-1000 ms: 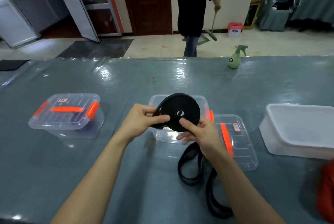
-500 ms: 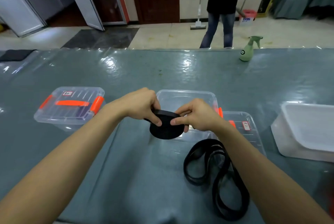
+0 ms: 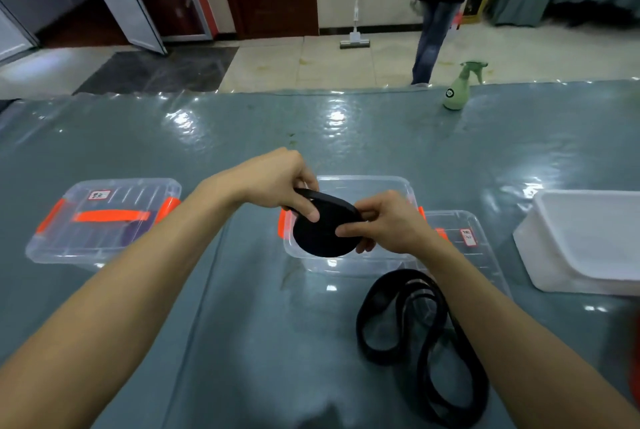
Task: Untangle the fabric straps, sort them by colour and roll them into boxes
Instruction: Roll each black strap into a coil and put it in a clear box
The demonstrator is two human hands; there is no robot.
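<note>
Both forearms reach forward and converge over the open clear box (image 3: 367,182). The left hand (image 3: 277,182), knuckles up, pinches the black strap roll (image 3: 322,234) at its 10 o'clock edge. The right hand (image 3: 388,224) clamps it at 3 o'clock, thumb on the face, fingers curled beneath. The roll is tilted, over the box's near wall. The loose strap tail (image 3: 415,338) lies looped on the table (image 3: 242,324) at the roll's 5 o'clock.
</note>
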